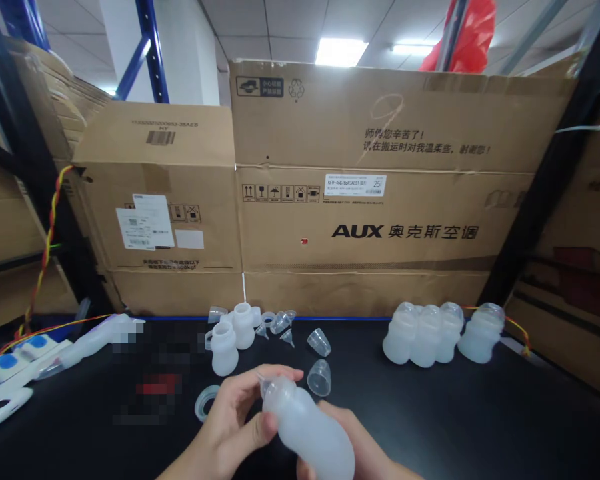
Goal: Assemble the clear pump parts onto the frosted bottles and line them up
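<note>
A translucent white baby bottle (314,430) is held tilted at the front middle, its top toward the upper left. My right hand (355,437) is closed around the bottle's body from the right. At the bottle's top, my left hand (237,413) grips the neck, thumb on the near side and fingers behind. A clear pointed tip (264,381) shows there, partly hidden by the fingers. Just left of my left hand lies a clear ring (207,402). Two clear cup-shaped caps, one upright (319,379) and one tipped (319,343), sit beyond the bottle.
Open white bottles (225,350) stand at back centre beside small clear nipples (287,338) and rings. Several capped bottles (430,337) stand at back right. A power strip (25,357) and a plastic-wrapped item (90,340) lie left. Cardboard (360,287) walls the back.
</note>
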Demonstrator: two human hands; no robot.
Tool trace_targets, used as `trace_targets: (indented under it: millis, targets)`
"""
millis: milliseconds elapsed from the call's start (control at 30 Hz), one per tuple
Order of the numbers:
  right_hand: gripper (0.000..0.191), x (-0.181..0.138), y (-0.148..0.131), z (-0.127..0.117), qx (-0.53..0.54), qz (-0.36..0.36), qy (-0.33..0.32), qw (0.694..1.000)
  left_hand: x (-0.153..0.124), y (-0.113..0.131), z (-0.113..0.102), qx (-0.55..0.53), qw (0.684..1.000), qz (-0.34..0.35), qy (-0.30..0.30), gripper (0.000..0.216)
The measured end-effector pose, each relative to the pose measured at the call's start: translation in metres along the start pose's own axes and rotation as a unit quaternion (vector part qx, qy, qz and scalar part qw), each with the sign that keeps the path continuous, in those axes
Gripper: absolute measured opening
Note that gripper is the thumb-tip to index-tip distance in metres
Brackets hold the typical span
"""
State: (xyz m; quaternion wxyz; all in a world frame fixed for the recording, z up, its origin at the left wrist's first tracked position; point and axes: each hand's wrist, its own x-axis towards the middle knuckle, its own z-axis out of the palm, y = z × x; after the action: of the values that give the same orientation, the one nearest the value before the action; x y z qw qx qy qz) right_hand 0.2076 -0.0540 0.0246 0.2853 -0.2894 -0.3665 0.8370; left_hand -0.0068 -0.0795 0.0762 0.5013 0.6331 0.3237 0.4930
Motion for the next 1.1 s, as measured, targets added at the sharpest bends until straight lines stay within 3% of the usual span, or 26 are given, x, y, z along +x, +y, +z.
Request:
trace_targets:
  millis: [167,267,300,400,500,600,667,733,833,900,967,1033,1100]
  targets:
    - [0.036,0.003,0.009,0.000,-0.051,-0.002,-0.013,0.999,-0.019,0.003,0.013,-0.054,0.999,0.006,-0.004,0.061]
    - [0.036,-0.006,-0.002,0.003,-0.249,-0.116,0.022,0.961,-0.020,0.001,0.017,-0.131,0.991,-0.024,-0.005,0.070]
    - [0.036,-0.010,-0.009,0.002,-0.333,-0.172,0.048,0.926,-0.018,0.001,0.016,-0.150,0.988,-0.039,0.004,0.071]
    - [0.041,-0.023,-0.038,-0.014,-0.560,-0.298,0.116,0.765,-0.004,-0.002,0.012,-0.127,0.988,-0.071,0.043,0.063]
    - [0.067,-0.030,-0.064,-0.036,-0.716,-0.314,0.143,0.607,0.011,-0.006,0.006,-0.004,0.993,-0.043,0.112,0.049]
    - [0.072,-0.030,-0.075,-0.053,-0.772,-0.256,0.122,0.569,0.020,-0.011,0.002,0.133,0.982,-0.010,0.136,0.038]
    - [0.067,-0.029,-0.075,-0.057,-0.771,-0.248,0.115,0.575,0.020,-0.012,0.002,0.218,0.969,-0.004,0.114,0.030]
    - [0.061,-0.028,-0.071,-0.056,-0.742,-0.257,0.116,0.609,0.019,-0.012,0.002,0.300,0.949,-0.002,0.094,0.027]
    - [0.049,-0.026,-0.064,-0.046,-0.629,-0.268,0.131,0.718,0.015,-0.011,0.005,0.410,0.910,0.014,0.065,0.031]
    - [0.055,-0.024,-0.059,-0.035,-0.491,-0.277,0.125,0.816,0.013,-0.011,0.006,0.460,0.886,0.028,0.050,0.035]
    - [0.071,-0.023,-0.055,-0.024,-0.333,-0.297,0.091,0.890,0.011,-0.011,0.007,0.489,0.870,0.043,0.043,0.037]
    - [0.080,-0.022,-0.051,-0.012,-0.209,-0.310,0.066,0.925,0.010,-0.012,0.008,0.500,0.863,0.059,0.040,0.037]
    - [0.071,-0.023,-0.047,-0.003,-0.158,-0.313,0.072,0.934,0.010,-0.012,0.009,0.500,0.862,0.069,0.038,0.037]
